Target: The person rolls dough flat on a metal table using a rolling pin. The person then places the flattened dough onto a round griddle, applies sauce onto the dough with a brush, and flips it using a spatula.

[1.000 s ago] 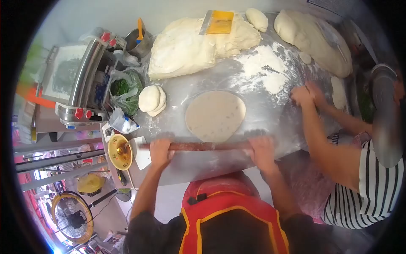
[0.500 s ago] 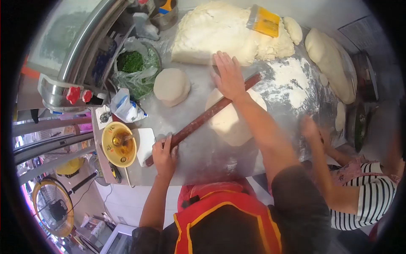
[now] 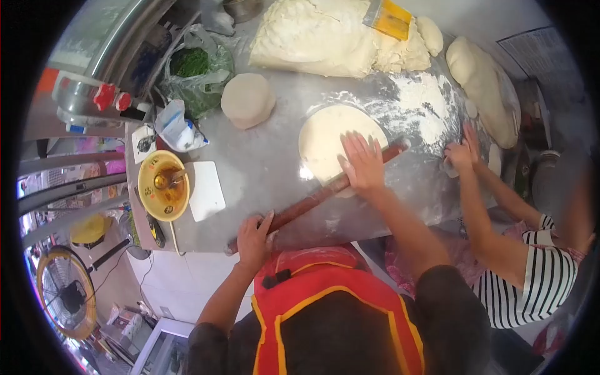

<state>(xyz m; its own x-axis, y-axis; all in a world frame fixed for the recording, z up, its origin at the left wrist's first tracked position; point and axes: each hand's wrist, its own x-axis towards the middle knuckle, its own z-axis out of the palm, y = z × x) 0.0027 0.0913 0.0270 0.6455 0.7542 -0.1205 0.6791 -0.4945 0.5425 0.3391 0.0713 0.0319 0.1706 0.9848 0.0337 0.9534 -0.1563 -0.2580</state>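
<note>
Brown pin (image 3: 306, 208): I see left hand (image 3: 253, 240) gripping its lower end, right hand (image 3: 365, 167) spread, palm atop, fingers over dough (image 3: 324, 139).

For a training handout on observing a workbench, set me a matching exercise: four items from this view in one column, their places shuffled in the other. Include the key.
Things
1. rolling pin
2. yellow bowl
3. scraper
4. chopped greens

Places
A. on the large dough slab
B. in a plastic bag
C. slantwise under the person's left hand and right hand
D. next to the white card

Right pairs: 1-C, 2-D, 3-A, 4-B
</note>
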